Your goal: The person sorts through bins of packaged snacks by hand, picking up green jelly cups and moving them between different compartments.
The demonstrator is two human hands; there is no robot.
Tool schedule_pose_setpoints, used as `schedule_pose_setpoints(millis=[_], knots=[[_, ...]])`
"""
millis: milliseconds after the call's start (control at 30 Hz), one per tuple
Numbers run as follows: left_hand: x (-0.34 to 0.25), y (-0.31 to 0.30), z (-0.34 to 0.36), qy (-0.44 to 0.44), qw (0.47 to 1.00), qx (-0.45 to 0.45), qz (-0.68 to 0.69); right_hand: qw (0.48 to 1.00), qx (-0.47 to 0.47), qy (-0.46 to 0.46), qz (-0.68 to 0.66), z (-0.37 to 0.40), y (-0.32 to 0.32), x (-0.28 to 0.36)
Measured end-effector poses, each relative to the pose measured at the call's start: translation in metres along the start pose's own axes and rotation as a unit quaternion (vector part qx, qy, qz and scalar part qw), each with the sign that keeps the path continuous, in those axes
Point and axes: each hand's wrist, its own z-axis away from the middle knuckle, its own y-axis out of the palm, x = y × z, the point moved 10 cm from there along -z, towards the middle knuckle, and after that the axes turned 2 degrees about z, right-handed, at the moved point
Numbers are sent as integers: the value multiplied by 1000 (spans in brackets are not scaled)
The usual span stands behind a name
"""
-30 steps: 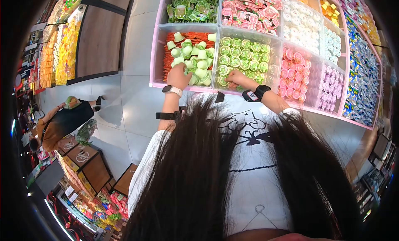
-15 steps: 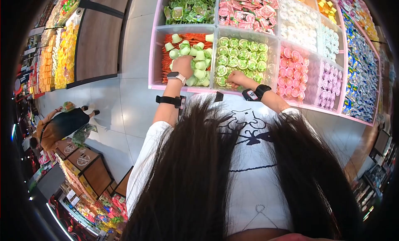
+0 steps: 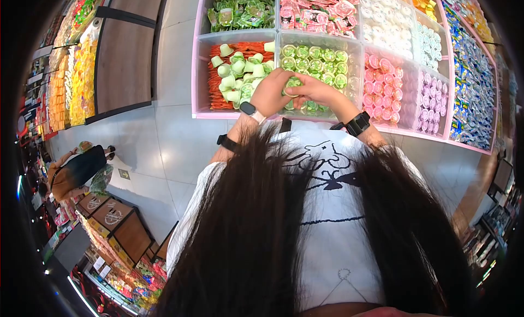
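My left hand (image 3: 271, 94) and my right hand (image 3: 316, 91) meet above the bin of green jelly cups (image 3: 316, 57). Between their fingers is one green jelly cup (image 3: 293, 85) with its lid facing up, and both hands are closed on it. Left of it, the neighbouring bin holds pale green cups (image 3: 237, 68) lying at mixed angles over orange-red packets (image 3: 218, 98). Under my hands, the cups stand in neat rows, lids up; my fingers hide some of them.
Clear dividers (image 3: 277, 38) separate the bins inside a pink-edged display (image 3: 229, 115). Pink cups (image 3: 382, 87), purple cups (image 3: 431, 109) and blue packets (image 3: 472, 82) lie to the right. Another person (image 3: 79, 172) is in the aisle at left, near brown boxes (image 3: 112, 213).
My left hand has moved right, out of the pale green cups, to meet my right hand. My right hand has risen slightly, and a green jelly cup now shows between them.
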Motion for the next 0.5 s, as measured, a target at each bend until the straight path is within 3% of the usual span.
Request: schedule_pose_setpoints(millis=[100,233,267,367,500], knots=[[3,-9,-1,38,995,-55,-70,997,-59,50,15,1,-33,-29],[41,-27,16,-42,991,-92,-83,957,-179,213,77,11,-91,-100],[45,-30,20,-46,990,-96,-94,958,-167,225,62,9,-94,-109],[60,-25,31,-108,990,-68,-56,961,-154,231,4,1,-99,-129],[63,-23,40,-94,992,-59,-52,961,-194,184,-66,-7,-101,-128]])
